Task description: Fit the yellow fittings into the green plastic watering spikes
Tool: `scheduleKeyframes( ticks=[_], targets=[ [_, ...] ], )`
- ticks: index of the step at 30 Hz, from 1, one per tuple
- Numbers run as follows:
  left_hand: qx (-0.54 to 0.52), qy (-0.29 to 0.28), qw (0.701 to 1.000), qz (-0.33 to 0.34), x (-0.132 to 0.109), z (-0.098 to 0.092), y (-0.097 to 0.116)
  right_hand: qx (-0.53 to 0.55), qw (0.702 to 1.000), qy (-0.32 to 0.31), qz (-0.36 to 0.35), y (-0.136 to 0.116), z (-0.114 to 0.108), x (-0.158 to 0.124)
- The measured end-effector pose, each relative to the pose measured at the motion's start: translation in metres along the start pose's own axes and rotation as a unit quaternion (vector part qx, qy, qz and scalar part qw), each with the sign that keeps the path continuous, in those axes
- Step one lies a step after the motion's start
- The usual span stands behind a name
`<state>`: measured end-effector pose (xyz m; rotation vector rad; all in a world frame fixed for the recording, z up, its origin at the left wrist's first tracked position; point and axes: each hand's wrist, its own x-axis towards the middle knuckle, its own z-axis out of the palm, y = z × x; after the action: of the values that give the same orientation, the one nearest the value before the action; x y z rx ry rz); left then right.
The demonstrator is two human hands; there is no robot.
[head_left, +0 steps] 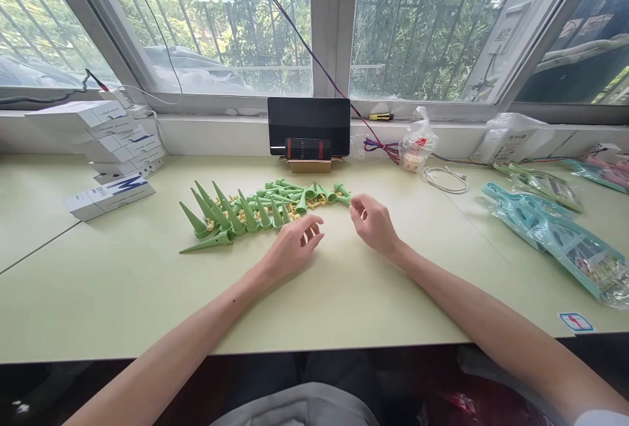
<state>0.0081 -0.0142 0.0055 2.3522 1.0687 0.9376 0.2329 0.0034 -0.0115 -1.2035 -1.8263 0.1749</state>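
Observation:
Green hollow plastic cones (250,216) lie and stand in a loose cluster on the table, mixed with small yellow pieces (317,204). Several cones at the left stand point up, while one long cone (209,242) lies on its side in front of them. My left hand (296,242) rests by the front right of the cluster, fingers loosely bent and apart, with nothing visible in it. Beyond the right end of the pile is my right hand (373,221), its fingers curled but apart. Its fingertips are close to a green cone (341,191); whether they touch it is unclear.
A dark tablet (309,126) and a phone (308,149) stand against the windowsill. White boxes (111,196) are stacked at the left. To the right are a bagged cup (415,147), a coiled white cable (445,179) and blue plastic-wrapped packs (555,232).

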Motion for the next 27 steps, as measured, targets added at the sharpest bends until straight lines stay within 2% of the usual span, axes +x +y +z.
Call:
scheduleKeyframes(
  ticks=[4,10,13,27],
  targets=[
    [-0.002,-0.005,1.0,0.013,0.0,0.0,0.001,-0.055,0.998,-0.002,-0.021,0.019,-0.001,0.006],
    [0.008,-0.03,0.998,0.045,0.0,-0.001,-0.001,-0.142,0.984,-0.108,0.002,0.032,0.002,0.006],
    [0.015,-0.031,0.998,0.06,0.0,0.0,-0.002,-0.154,0.98,-0.128,0.003,0.034,0.004,0.005],
    [0.048,-0.036,0.996,0.066,-0.001,0.0,-0.002,-0.101,0.992,-0.072,0.024,0.026,-0.001,0.005]
  ],
)
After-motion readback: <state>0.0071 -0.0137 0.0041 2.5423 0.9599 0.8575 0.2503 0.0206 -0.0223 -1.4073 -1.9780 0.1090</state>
